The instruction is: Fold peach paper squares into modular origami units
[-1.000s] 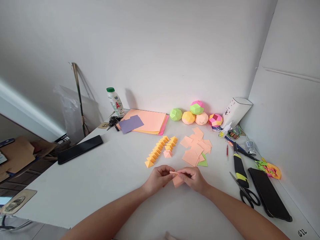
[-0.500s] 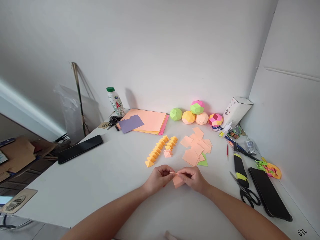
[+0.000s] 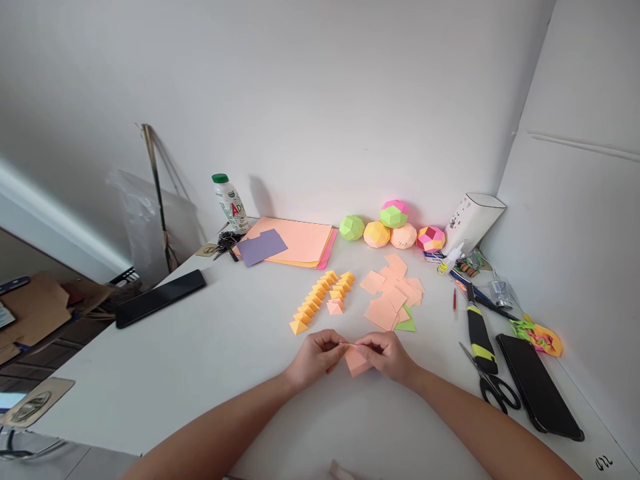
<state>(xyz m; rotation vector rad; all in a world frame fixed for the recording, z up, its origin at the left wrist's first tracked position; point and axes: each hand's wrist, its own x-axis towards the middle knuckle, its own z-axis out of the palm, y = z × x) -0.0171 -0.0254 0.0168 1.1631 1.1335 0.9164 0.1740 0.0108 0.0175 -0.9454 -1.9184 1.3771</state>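
Observation:
A small peach paper piece point(image 3: 357, 363) is pinched between both hands at the front of the table, its upper edge folded over. My left hand point(image 3: 320, 358) grips its upper left corner with thumb and fingers. On the other side, my right hand point(image 3: 390, 358) closes on the upper right part and covers some of it. Just beyond lie loose peach paper pieces point(image 3: 385, 312), with a green piece point(image 3: 407, 321) partly under them. Folded orange paper units point(image 3: 311, 304) stand in two rows, and a folded peach unit point(image 3: 335, 307) sits at the near end of the shorter row.
Scissors point(image 3: 493, 383), a utility knife point(image 3: 481, 337) and a black phone point(image 3: 537, 387) lie at the right. Paper balls point(image 3: 377, 235) line the wall. Paper sheets point(image 3: 300, 240), a purple piece point(image 3: 263, 247) and a bottle point(image 3: 231, 205) are at the back left, another black phone-like slab point(image 3: 161, 298) nearer.
The left fingertips have shifted slightly along the paper's top edge, whose left corner is now more covered. Everything else stays in place.

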